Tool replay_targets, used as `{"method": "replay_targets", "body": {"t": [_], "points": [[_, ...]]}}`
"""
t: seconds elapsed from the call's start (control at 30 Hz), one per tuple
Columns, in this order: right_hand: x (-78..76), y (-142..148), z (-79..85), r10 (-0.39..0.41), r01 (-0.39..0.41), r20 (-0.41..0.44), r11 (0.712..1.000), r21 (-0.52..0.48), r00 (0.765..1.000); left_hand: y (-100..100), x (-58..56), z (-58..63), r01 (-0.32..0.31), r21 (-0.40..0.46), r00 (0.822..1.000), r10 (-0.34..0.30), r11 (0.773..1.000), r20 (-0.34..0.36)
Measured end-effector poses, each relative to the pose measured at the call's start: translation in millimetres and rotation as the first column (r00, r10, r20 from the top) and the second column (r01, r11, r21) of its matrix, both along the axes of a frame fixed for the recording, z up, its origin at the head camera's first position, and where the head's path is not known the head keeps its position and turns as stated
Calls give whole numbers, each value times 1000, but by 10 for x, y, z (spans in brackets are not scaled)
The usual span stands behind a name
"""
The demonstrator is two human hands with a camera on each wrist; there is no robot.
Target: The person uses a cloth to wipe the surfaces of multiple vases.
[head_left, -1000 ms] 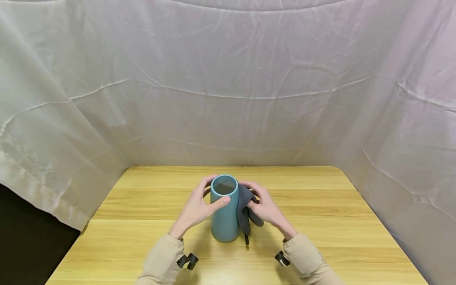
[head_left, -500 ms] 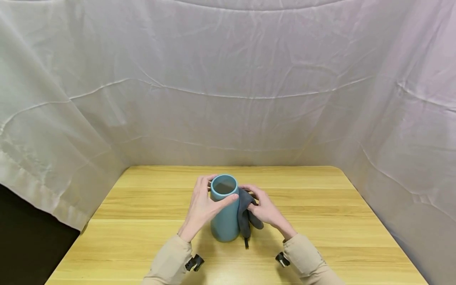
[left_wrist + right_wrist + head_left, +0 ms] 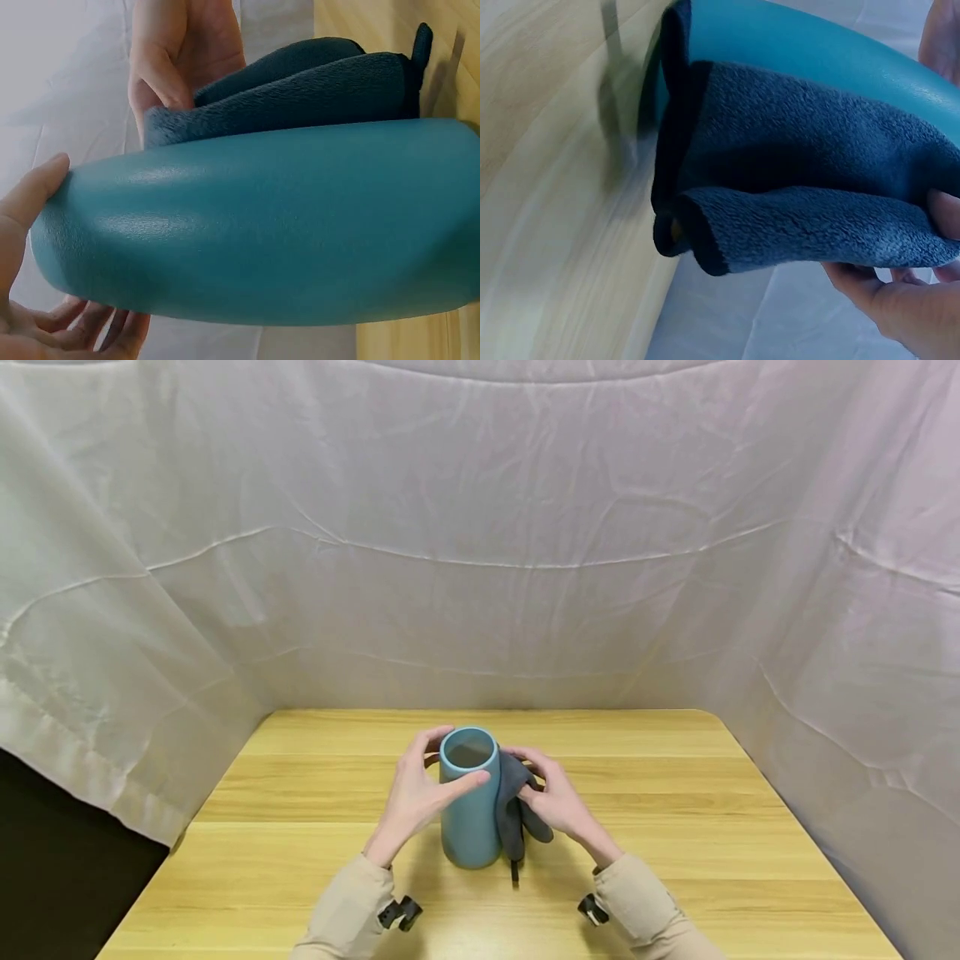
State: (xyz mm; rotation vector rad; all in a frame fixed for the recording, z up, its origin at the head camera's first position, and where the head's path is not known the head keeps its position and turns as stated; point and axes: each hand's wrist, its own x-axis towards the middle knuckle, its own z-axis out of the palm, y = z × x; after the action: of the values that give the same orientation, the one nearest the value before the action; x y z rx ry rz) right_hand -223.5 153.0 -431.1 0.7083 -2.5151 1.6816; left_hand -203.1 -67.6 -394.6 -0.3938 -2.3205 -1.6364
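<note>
A tall blue vase (image 3: 471,831) with a round open mouth stands upright on the wooden table. My left hand (image 3: 414,793) grips its upper part, thumb across the near side just below the rim and fingers behind. In the left wrist view the vase (image 3: 262,232) fills the middle, its side smooth and slightly glossy. A dark grey plush towel (image 3: 512,814) hangs in folds along the vase's right side. My right hand (image 3: 558,797) pinches the towel's upper part beside the vase; thumb and fingers show at its end in the right wrist view. A dark loop dangles from the towel's lower corner.
The wooden table (image 3: 675,827) spreads around the vase to a rounded back edge. Pale grey curtains (image 3: 480,610) hang behind it and along both sides. A small black camera mount sits at each sleeve cuff.
My left thumb slid rightward across the vase's front, then back left. The vase has shifted very slightly left, and the towel with my right hand has moved a little with it.
</note>
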Motion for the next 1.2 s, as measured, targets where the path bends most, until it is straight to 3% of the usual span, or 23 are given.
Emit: {"method": "replay_targets", "body": {"t": [0.23, 0.67, 0.93, 1.2], "points": [[18, -61, 57, -26, 21, -47, 995, -99, 999, -92, -55, -27, 83, 53, 996, -85, 995, 25], [74, -128, 216, -95, 76, -144, 988, -136, 985, -168, -93, -39, 157, 40, 987, -159, 987, 37], [72, -91, 211, -60, 50, -108, 994, -94, 992, -172, -93, -44, 169, 42, 984, -171, 985, 43], [18, -31, 82, -4, 11, -128, 998, 56, 992, -170, -95, -48, 179, 48, 983, -181, 983, 40]]}}
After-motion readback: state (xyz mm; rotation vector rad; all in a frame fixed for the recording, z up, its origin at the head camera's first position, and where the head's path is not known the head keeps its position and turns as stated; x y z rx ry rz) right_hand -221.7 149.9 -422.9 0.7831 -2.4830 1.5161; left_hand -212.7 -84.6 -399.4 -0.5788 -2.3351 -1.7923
